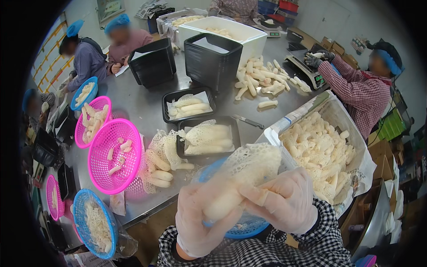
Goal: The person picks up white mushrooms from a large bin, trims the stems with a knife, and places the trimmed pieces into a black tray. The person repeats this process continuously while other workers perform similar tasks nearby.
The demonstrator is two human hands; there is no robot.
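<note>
A veiled bamboo mushroom (255, 162) is held up close before me, its lacy net upward and its pale stem lower left. My left hand (203, 217), in a clear plastic glove, grips the stem. My right hand (283, 200), gloved alike, pinches the mushroom from the other side. Below both hands is a blue basket (248, 230), largely hidden by them. Just beyond, a black tray (237, 133) holds mushrooms laid side by side on a white liner. Several loose netted mushrooms (160, 175) lie left of it.
At right, a newspaper-lined foam box (362, 167) is heaped with mushrooms. Pink baskets (95, 167) stand left. A second filled tray (165, 111), a knife (248, 121) and stacked black trays (213, 63) lie farther back. A co-worker (360, 86) works at a scale (302, 71).
</note>
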